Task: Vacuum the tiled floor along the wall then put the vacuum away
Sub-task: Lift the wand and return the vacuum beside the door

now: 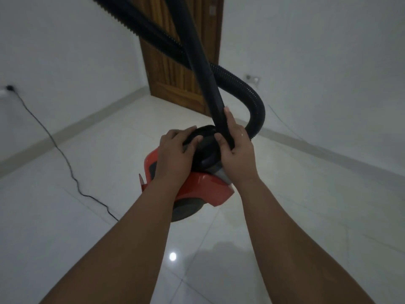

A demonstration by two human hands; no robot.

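A red and black canister vacuum sits on the glossy white tiled floor in mid view. My left hand rests on its black round top, fingers curled over the rim. My right hand grips the lower end of the rigid black tube, which rises up and left out of view. The ribbed black hose loops from the vacuum's right side up across the tube toward the top left.
A black power cord runs from a wall socket on the left across the floor to the vacuum. A wooden door stands in the far corner. Another wall socket sits right of the door. Grey skirting lines both walls.
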